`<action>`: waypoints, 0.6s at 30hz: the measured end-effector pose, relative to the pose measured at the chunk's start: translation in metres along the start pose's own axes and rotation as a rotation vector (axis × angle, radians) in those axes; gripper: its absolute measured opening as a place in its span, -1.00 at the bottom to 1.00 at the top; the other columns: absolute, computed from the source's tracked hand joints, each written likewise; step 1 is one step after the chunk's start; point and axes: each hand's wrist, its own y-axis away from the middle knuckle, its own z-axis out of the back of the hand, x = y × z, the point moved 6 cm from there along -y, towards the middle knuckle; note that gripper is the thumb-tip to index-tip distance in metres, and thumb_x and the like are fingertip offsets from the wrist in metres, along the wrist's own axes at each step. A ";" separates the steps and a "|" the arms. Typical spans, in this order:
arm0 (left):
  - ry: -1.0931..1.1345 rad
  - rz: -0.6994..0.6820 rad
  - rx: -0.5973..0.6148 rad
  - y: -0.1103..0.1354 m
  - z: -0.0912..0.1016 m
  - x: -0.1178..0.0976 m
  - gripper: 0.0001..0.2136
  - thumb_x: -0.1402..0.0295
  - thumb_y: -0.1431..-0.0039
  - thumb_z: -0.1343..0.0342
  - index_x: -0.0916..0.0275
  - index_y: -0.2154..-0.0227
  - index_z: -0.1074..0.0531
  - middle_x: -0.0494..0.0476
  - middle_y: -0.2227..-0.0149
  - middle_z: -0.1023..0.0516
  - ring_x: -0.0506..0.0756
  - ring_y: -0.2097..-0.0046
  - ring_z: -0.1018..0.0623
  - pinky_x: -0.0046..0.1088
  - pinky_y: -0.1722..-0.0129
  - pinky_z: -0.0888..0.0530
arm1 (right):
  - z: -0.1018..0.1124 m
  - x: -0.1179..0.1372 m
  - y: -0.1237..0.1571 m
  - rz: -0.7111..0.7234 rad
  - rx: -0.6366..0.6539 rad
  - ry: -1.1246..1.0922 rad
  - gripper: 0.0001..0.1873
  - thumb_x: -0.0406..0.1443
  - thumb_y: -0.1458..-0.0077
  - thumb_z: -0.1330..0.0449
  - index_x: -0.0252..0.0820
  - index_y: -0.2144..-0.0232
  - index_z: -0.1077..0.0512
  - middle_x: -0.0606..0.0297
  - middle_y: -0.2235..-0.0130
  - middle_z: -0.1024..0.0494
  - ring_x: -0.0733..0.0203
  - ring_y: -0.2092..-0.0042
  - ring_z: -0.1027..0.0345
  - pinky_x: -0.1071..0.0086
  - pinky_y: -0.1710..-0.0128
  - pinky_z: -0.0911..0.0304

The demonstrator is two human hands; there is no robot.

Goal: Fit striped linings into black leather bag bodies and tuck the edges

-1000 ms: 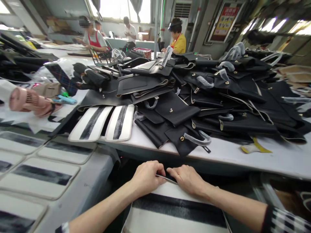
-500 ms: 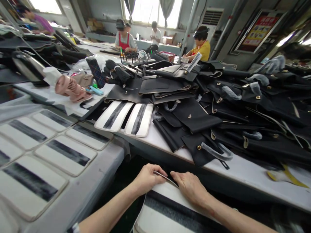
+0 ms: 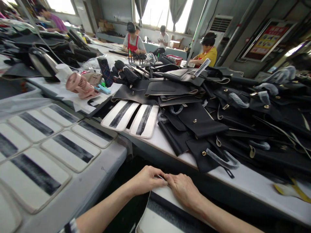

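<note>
Left hand [image 3: 145,179] and right hand [image 3: 184,190] close together, thumbs meeting, both pinching the far edge of a white black-striped panel [image 3: 152,225] just below them, heap of black leather pieces [image 3: 218,106] on the surface [image 3: 170,142] beyond

1. Long table [image 3: 167,142]: a heap of black leather pieces [image 3: 194,118] covers most of the top and reaches the near edge.
2. 2 striped panels [image 3: 131,118] lie side by side at the near edge, left of the heap and touching it.
3. A pink fan [image 3: 77,84] sits on paper [image 3: 80,103] toward the left end.
4. A yellow scrap [image 3: 289,189] lies at the near edge, far right.
5. Left table [image 3: 109,161]: panel rows [image 3: 70,150] lie flat, close together, with the right edge bare.
</note>
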 end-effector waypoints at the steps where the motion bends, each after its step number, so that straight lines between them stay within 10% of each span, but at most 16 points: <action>1: 0.018 0.005 0.003 0.002 0.001 0.002 -0.75 0.25 -0.08 -0.17 0.24 0.24 -0.62 0.00 0.36 -0.61 0.06 0.30 -0.50 -0.52 0.33 -0.33 | 0.000 0.002 -0.001 0.005 0.002 -0.006 -0.27 0.04 -0.34 0.43 0.01 0.16 -0.51 0.24 0.22 -0.63 0.02 0.17 -0.51 0.32 0.28 -0.18; 11: 0.017 0.099 -0.142 0.001 0.018 0.011 -0.61 0.02 -0.18 -0.04 0.31 0.41 -0.44 0.00 0.47 -0.41 0.01 0.39 -0.35 -0.50 0.40 -0.25 | 0.001 0.015 -0.008 0.126 0.030 0.031 -0.37 -0.01 -0.35 0.39 0.07 0.05 -0.45 0.19 0.21 -0.63 -0.09 0.20 -0.52 0.21 0.27 -0.25; 18: -0.194 0.077 0.180 -0.030 0.005 -0.010 -0.74 0.14 -0.03 -0.19 0.25 0.38 -0.49 -0.05 0.48 -0.43 0.00 0.42 -0.36 -0.53 0.44 -0.25 | 0.006 -0.004 0.011 0.151 0.153 -0.083 -0.38 0.01 -0.33 0.32 -0.06 -0.19 -0.29 0.02 0.03 -0.56 -0.20 0.08 -0.48 0.05 0.11 -0.28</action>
